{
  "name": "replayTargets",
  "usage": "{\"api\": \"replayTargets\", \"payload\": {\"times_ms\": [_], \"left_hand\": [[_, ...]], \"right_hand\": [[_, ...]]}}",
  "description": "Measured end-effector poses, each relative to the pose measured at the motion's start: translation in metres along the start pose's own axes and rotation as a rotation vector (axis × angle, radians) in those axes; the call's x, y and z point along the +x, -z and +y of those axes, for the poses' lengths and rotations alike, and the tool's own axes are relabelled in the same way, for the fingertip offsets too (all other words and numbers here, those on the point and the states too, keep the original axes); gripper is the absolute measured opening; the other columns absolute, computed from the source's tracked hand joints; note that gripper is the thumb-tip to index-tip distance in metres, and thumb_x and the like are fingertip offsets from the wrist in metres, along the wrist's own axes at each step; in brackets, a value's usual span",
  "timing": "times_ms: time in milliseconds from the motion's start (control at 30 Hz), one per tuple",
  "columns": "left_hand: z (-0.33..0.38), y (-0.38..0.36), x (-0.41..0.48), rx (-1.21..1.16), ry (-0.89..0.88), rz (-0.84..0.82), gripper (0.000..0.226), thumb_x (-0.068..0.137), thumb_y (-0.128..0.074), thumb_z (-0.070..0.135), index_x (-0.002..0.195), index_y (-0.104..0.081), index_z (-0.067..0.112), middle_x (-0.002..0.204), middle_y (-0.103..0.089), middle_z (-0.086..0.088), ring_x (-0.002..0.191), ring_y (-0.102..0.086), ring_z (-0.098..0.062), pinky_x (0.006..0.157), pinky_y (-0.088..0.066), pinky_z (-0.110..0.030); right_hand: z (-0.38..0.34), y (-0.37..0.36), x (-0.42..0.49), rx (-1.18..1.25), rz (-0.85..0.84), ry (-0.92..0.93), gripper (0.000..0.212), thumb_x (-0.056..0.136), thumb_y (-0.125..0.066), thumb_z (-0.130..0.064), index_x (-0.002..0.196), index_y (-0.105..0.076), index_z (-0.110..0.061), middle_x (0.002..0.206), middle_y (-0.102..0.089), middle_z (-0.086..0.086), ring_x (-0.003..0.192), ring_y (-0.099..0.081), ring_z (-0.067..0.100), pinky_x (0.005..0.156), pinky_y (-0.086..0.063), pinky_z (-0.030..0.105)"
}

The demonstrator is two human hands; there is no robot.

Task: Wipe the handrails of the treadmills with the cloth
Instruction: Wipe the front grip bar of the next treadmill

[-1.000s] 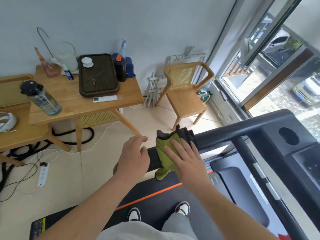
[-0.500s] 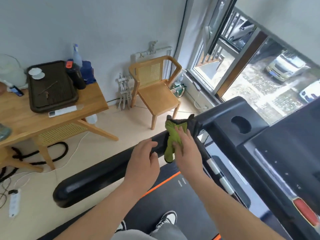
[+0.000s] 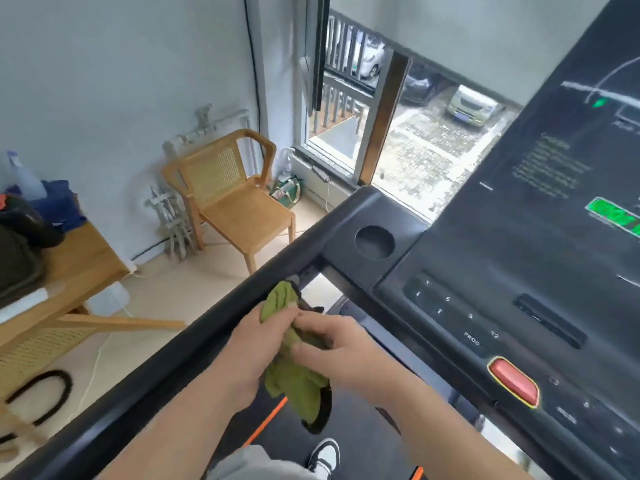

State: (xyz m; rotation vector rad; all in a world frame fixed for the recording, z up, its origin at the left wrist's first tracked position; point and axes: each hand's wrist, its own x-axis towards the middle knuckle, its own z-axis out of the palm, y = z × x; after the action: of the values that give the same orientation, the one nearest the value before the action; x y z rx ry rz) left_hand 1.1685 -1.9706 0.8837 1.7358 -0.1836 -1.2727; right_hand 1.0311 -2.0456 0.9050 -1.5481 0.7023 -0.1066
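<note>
A room with a pale wall (image 3: 121,81) and a window (image 3: 349,140) is seen at 12 o'clock. A wooden chair (image 3: 239,209) stands at 10 o'clock and a wooden bench (image 3: 79,261) at 9 o'clock.

Near the middle of the view, a little toward 6 o'clock, both hands are closed on the green cloth (image 3: 294,379). The upper part is pinched by the curled fingers of the left hand (image 3: 254,344), and the middle is gripped from the 3 o'clock side by the right hand (image 3: 332,341). The cloth is held just at the inner edge of the black handrail (image 3: 166,368). Whether it is pressed on the rail cannot be told.

The cloth seems to be gathered and refolded before the next stroke. For a good wipe, a flat, clean face should be turned outward and the loose tail taken up into the palm. The cloth should then be wrapped around the rail, so that the top and underside are reached in one pass.

The long axis of the cloth runs nearly from 12 to 6 o'clock, with the bunched end up and the dark-edged tail hanging down. The handrail runs from 8 o'clock up to 2 o'clock, where it is joined to the console (image 3: 519,271) beside the cup holder (image 3: 374,242). Strokes are best made along this line.
</note>
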Motion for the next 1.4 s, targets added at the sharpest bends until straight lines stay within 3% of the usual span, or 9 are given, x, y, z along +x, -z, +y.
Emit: {"api": "replayTargets", "payload": {"times_ms": [100,200,300,567,733,900,1067,1200,1400], "left_hand": [[0.012,0.001,0.008,-0.048,0.006,-0.023,0.017,0.102,-0.062,0.027,0.112,-0.073,0.018,0.101,-0.079,-0.009,0.097,-0.076,-0.029,0.095,-0.058,-0.048],[0.037,-0.001,0.013,-0.036,-0.054,0.022,0.010,0.101,-0.065,0.022,0.103,-0.073,0.015,0.091,-0.080,-0.007,0.088,-0.076,-0.028,0.084,-0.060,-0.040],[0.072,0.002,0.024,0.123,-0.259,0.103,0.009,0.101,-0.064,0.028,0.093,-0.069,0.025,0.090,-0.077,-0.002,0.084,-0.072,-0.017,0.069,-0.054,-0.026],[0.072,0.019,0.062,0.951,-1.095,0.160,0.027,0.102,-0.055,0.030,0.129,-0.056,0.026,0.102,-0.061,0.000,0.095,-0.053,-0.027,0.077,-0.049,-0.044],[0.011,0.013,0.091,1.407,-1.086,-0.089,0.020,0.087,-0.067,0.020,0.107,-0.065,0.023,0.102,-0.064,0.004,0.100,-0.058,-0.029,0.064,-0.056,-0.044],[0.026,-0.015,0.093,1.467,-0.930,-0.038,0.032,0.106,-0.033,0.046,0.087,-0.050,0.026,0.092,-0.057,0.002,0.097,-0.053,-0.023,0.077,-0.047,-0.037],[-0.016,-0.019,0.085,1.382,-1.183,0.027,0.003,0.089,-0.062,0.017,0.091,-0.064,0.019,0.085,-0.063,-0.003,0.081,-0.048,-0.029,0.073,-0.043,-0.039],[-0.047,-0.042,0.059,1.231,-1.161,0.120,0.033,0.073,-0.077,0.012,0.104,-0.071,0.007,0.110,-0.071,-0.013,0.092,-0.037,-0.027,0.075,-0.052,-0.040],[-0.090,-0.082,0.002,1.404,-1.351,-0.517,0.066,0.057,-0.082,0.020,0.120,-0.064,0.018,0.123,-0.067,0.001,0.097,-0.051,-0.020,0.071,-0.050,-0.026]], "right_hand": [[0.014,0.030,-0.008,0.323,0.349,-0.133,0.016,0.097,-0.065,-0.008,0.100,-0.080,-0.014,0.103,-0.077,0.012,0.095,-0.072,0.022,0.078,-0.063,0.041],[0.041,0.054,-0.015,0.071,0.632,-0.267,0.013,0.093,-0.066,-0.016,0.091,-0.078,-0.022,0.088,-0.077,-0.002,0.084,-0.070,0.012,0.077,-0.061,0.039],[0.061,0.065,-0.018,-0.260,0.556,-0.420,0.006,0.090,-0.069,-0.028,0.096,-0.072,-0.028,0.093,-0.073,-0.015,0.094,-0.069,0.005,0.092,-0.056,0.033],[0.069,0.033,-0.034,-0.619,0.346,-0.677,0.089,0.069,-0.084,-0.057,0.147,-0.048,-0.036,0.140,-0.055,-0.014,0.127,-0.055,0.011,0.093,-0.047,0.028],[0.085,0.019,-0.051,-0.793,0.433,-0.755,0.078,0.069,-0.079,-0.064,0.137,-0.054,-0.037,0.126,-0.055,-0.012,0.122,-0.054,0.013,0.089,-0.052,0.033],[0.098,0.015,-0.074,-0.809,0.534,-0.804,0.037,0.076,-0.071,-0.053,0.109,-0.063,-0.037,0.103,-0.059,-0.012,0.096,-0.059,0.014,0.075,-0.050,0.030],[0.099,0.018,-0.085,-0.677,0.592,-0.767,0.027,0.078,-0.074,-0.049,0.101,-0.067,-0.038,0.094,-0.066,-0.016,0.090,-0.060,0.011,0.073,-0.053,0.029],[0.105,0.016,-0.086,-0.684,0.622,-0.746,0.029,0.079,-0.072,-0.049,0.104,-0.066,-0.037,0.094,-0.067,-0.015,0.092,-0.062,0.014,0.079,-0.055,0.032],[0.110,0.021,-0.089,-0.739,0.607,-0.746,0.032,0.072,-0.062,-0.045,0.101,-0.060,-0.033,0.094,-0.069,-0.013,0.096,-0.067,0.019,0.074,-0.055,0.033]]}}
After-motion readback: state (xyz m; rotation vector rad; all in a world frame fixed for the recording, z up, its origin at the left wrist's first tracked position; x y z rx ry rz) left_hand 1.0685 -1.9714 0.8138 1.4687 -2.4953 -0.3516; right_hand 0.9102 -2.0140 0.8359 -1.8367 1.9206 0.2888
